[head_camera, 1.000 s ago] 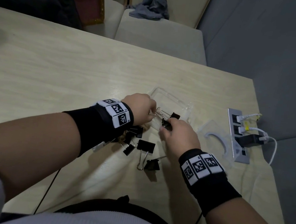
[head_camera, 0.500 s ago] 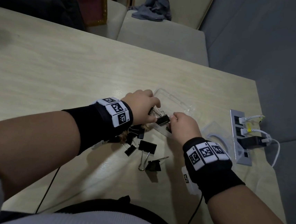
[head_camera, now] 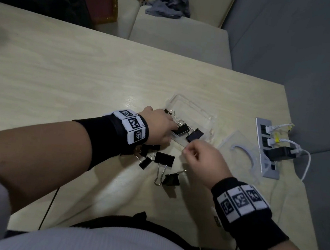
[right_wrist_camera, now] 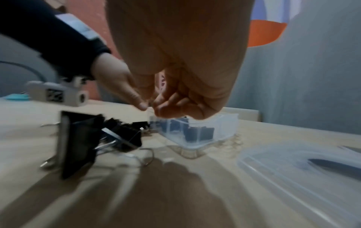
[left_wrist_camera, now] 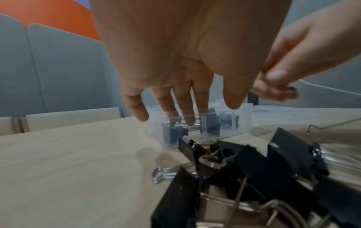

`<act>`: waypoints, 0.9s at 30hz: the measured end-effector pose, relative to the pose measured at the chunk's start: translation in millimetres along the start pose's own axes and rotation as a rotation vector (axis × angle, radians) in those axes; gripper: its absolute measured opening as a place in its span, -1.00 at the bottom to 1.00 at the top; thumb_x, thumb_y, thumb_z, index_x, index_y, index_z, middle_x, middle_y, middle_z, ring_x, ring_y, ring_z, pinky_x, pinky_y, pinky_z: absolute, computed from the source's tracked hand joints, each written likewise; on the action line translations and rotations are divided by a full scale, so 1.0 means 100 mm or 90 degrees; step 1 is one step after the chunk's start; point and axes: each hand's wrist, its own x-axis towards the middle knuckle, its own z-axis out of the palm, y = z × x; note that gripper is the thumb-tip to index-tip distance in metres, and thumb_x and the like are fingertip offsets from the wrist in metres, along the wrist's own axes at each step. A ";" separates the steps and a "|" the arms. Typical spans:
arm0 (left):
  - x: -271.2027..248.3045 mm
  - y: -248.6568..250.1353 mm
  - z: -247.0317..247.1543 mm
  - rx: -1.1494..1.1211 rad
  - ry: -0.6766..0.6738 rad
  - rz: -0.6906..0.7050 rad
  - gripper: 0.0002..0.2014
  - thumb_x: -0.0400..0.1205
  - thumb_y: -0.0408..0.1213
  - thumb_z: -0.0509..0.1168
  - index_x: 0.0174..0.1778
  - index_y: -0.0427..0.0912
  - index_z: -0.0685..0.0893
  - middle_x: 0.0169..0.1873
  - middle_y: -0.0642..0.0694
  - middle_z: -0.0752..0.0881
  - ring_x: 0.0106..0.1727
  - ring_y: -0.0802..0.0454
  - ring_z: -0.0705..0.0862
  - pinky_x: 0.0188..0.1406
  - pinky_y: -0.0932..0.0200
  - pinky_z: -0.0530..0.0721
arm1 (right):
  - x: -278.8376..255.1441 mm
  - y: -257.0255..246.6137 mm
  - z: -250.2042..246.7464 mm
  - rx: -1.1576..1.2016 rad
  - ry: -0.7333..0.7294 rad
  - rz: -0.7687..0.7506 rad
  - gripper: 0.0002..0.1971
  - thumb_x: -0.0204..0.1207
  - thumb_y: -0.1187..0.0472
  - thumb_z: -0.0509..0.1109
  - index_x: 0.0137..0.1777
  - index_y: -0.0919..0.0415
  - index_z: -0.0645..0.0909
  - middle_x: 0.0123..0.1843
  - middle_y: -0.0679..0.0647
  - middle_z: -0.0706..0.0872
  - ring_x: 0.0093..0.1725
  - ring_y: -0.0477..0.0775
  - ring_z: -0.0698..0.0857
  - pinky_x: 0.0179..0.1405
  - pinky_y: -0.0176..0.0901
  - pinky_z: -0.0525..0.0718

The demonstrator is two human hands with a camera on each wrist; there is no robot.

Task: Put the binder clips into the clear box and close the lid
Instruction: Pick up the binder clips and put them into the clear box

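Note:
The clear box (head_camera: 192, 105) stands open at mid-table, and black binder clips (head_camera: 194, 135) lie inside it. My left hand (head_camera: 160, 126) reaches over its near-left corner, straight fingers touching one clip (head_camera: 183, 129) in the box. In the left wrist view the fingers (left_wrist_camera: 183, 108) dip behind the clear box wall (left_wrist_camera: 242, 120). My right hand (head_camera: 199, 158) hovers just in front of the box, fingers curled and holding nothing. Several loose clips (head_camera: 164, 158) lie on the table between my wrists. The clear lid (head_camera: 238, 150) lies flat to the right of the box.
A metal socket panel (head_camera: 264, 146) with white cables and a black adapter (head_camera: 280, 153) sits in the table near its right edge. A thin black cable (head_camera: 49, 204) runs under my left arm. Cushioned seats (head_camera: 178, 37) stand beyond the far edge.
Both hands brought clips over the box and let them go inside. My right hand has drawn back toward me, while my left hand has pushed further into the box.

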 end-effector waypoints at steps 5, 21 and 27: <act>-0.17 -0.14 -0.13 -0.100 0.054 -0.014 -0.74 0.61 -0.07 0.24 0.21 0.06 0.63 0.15 0.00 0.63 0.25 -0.08 0.58 0.21 -0.04 0.55 | -0.25 -0.03 0.28 -0.118 -0.214 0.016 -0.26 0.23 -0.45 0.39 0.30 -0.03 0.40 0.20 -0.09 0.42 0.07 -0.02 0.64 0.03 -0.05 0.67; -0.41 0.09 0.26 0.085 -0.030 0.124 -0.42 0.53 0.20 0.28 0.47 0.13 0.43 0.27 0.00 0.55 0.32 -0.09 0.50 0.16 -0.05 0.53 | -0.24 0.13 0.31 0.107 -0.041 0.097 -0.62 0.44 0.17 0.45 0.18 -0.01 0.38 -0.29 -0.04 0.68 -0.25 -0.04 0.68 -0.17 -0.08 0.63; -0.29 0.23 0.31 0.087 -0.002 0.083 -0.57 0.60 0.02 0.29 0.34 -0.06 0.48 0.24 -0.04 0.63 0.31 -0.14 0.52 0.23 -0.09 0.47 | -0.20 0.27 0.29 0.149 -0.011 0.169 -0.84 0.46 0.16 0.49 -0.06 0.09 0.55 -0.26 -0.04 0.68 -0.24 -0.04 0.65 -0.26 -0.25 0.54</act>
